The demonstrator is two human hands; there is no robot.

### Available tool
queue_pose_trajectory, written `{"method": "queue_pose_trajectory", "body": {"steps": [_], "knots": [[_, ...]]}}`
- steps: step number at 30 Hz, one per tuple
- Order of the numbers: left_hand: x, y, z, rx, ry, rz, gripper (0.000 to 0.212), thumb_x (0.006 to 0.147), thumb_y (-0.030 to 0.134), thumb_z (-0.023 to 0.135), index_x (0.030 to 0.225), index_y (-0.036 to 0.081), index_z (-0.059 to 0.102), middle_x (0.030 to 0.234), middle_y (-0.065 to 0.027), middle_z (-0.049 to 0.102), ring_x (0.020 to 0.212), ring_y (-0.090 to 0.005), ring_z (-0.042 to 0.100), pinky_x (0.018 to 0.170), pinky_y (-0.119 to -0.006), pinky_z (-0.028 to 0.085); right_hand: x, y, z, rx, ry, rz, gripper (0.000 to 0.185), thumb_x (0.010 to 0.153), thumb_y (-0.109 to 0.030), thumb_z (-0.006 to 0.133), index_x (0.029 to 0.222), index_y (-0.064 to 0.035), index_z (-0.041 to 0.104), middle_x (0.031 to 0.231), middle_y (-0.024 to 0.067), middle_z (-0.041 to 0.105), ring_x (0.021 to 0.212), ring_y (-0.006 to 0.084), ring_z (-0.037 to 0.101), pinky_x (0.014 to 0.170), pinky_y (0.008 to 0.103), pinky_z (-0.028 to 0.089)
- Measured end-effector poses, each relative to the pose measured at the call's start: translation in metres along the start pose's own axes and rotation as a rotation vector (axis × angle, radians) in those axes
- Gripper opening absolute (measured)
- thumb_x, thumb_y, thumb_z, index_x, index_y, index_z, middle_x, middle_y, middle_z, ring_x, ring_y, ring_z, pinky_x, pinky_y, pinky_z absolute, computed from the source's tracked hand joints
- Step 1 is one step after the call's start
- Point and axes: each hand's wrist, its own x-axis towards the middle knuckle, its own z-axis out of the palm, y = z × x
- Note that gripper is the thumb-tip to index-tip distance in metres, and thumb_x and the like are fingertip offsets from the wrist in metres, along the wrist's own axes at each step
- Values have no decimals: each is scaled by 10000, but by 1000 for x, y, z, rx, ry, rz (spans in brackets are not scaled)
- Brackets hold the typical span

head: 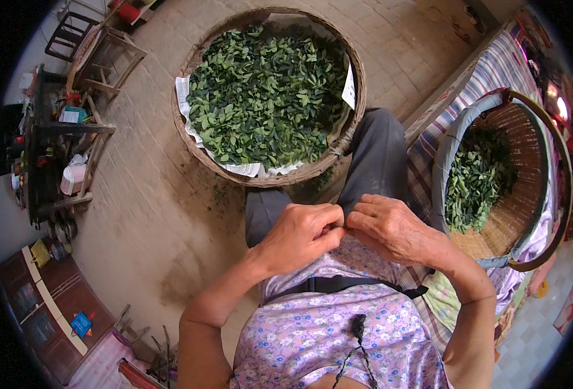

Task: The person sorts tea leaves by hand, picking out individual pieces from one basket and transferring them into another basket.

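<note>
My left hand point(301, 236) and my right hand point(391, 228) meet above my lap with fingers curled and fingertips together. Whatever may be pinched between them is hidden by the fingers. Just beyond my knees is a large round wicker basket point(286, 181), lined with printed paper point(242, 169) and spread with green leaves point(267, 97). To my right, a deep woven basket point(519, 194) with a cloth-bound rim and an arched handle point(565, 170) lies tilted towards me. More green leaves point(476, 180) lie inside it.
The tilted basket rests on a bed or bench covered with striped cloth point(485, 73). Fallen leaf bits point(218, 189) dot the brick floor point(135, 219). Along the left wall stand a wooden chair point(106, 63), a dark cluttered table point(72, 127) and a brown cabinet point(53, 311).
</note>
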Motion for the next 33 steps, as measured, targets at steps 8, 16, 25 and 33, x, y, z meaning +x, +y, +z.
{"method": "queue_pose_trajectory", "body": {"steps": [8,16,25,33], "knots": [[-34,-4,-44,2,17,-125,118,771,104,641,736,6,587,636,-48,548,545,-109,514,502,-270,397,-15,11,-14,48,-169,80,119,786,-87,561,824,17,518,719,178,532,728,372,574,644,450,477],[-100,-82,-75,302,145,-654,151,811,112,657,750,-3,581,586,-111,549,547,-168,560,523,-328,443,6,21,-23,102,69,192,115,848,-84,535,841,27,504,745,201,542,727,403,564,632,461,447],[-158,-156,-37,613,-1,-840,198,825,161,636,742,-10,581,731,-232,604,753,-418,599,668,-465,463,37,35,-20,-83,224,114,87,824,-53,547,842,20,504,733,198,532,728,399,566,615,448,454],[-150,-164,-31,538,149,-799,201,867,168,598,920,-24,625,909,-217,641,877,-405,599,743,-455,465,63,51,-41,-202,545,106,344,889,-199,598,1181,-22,556,1118,194,585,1041,362,566,873,410,461]]}}
